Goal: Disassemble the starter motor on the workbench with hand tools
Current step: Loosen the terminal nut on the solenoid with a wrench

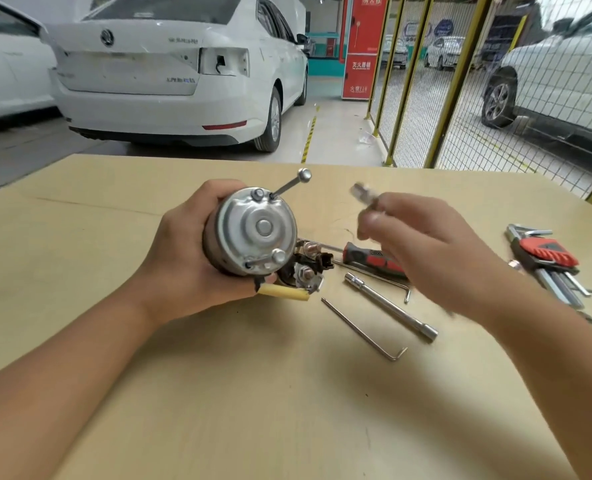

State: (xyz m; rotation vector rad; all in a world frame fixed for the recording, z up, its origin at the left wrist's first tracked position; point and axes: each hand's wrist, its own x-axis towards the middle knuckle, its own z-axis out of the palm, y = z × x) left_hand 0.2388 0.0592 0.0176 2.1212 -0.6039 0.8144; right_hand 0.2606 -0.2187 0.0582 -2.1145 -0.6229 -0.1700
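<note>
Left hand [183,258] grips the cylindrical starter motor [253,233], fingers curled round the dark body, silver domed end cap facing the camera. The motor is held just above the tan wooden workbench [287,410], left of centre.

Two long silver through-bolts stand partly out of the end cap: the far bolt [291,183] juts up and to the right, well clear of the cap; the near bolt [270,259] sticks out only a little at the cap's lower edge. The brown solenoid terminals [308,261] sit at the motor's lower right, with a yellowish sleeve [284,292] below them.

Right hand [422,251] hovers right of the motor, blurred, fingers curled and pinching a small silver tool [362,194] whose tip points toward the far bolt. Which tool it is cannot be told.

On the bench beneath the right hand: a red-and-black handled screwdriver [374,259], a long silver tube socket wrench [391,308] lying diagonally, and a thin L-shaped steel rod [363,332] nearer the camera. Far right lies a set of hex keys in a red-and-black holder [543,259].

Beyond the bench: a white saloon car [170,71], a yellow-framed wire mesh fence [460,81] and a red cabinet [362,46].
</note>
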